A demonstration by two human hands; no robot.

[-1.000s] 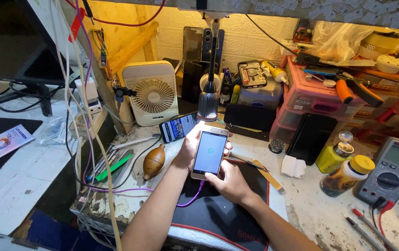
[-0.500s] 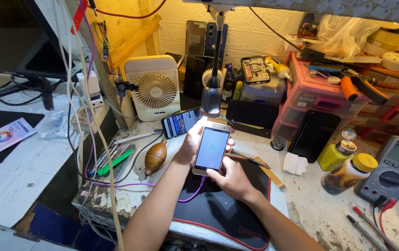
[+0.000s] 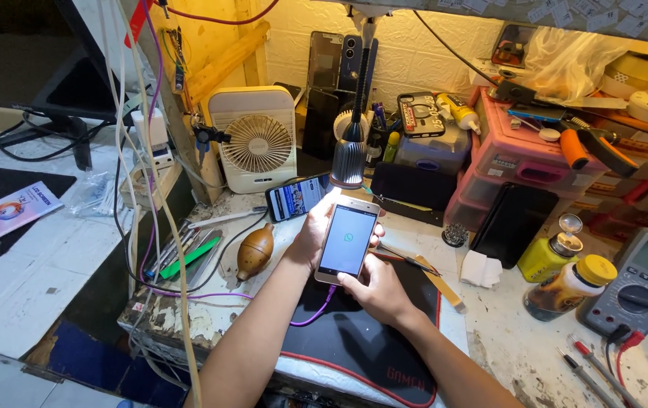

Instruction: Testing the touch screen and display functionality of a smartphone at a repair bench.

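Both hands are up over the black work mat [image 3: 354, 340], wrapped around a smartphone [image 3: 347, 239] with its screen lit: the left hand [image 3: 310, 236] grips it from the left side and behind, while the right hand [image 3: 376, 287] closes on its lower end from below, thumb near the bottom edge. A purple cable [image 3: 315, 311] runs from the bottom of the smartphone and curls down across the mat. Just behind it, a second phone [image 3: 297, 197] leans with its screen glowing, and a lamp head [image 3: 348, 162] hangs close above. A white desk fan [image 3: 253, 140] stands further back on the left, and a brown rubber blower [image 3: 254, 251] lies near the left wrist. To the right, well apart, sit a yellow-capped bottle [image 3: 572, 287], a multimeter [image 3: 638, 284] and pink parts drawers [image 3: 524, 159]. A dark slab [image 3: 514, 224] leans against those drawers, and tweezers [image 3: 407, 261] lie on the mat just beside the right hand.
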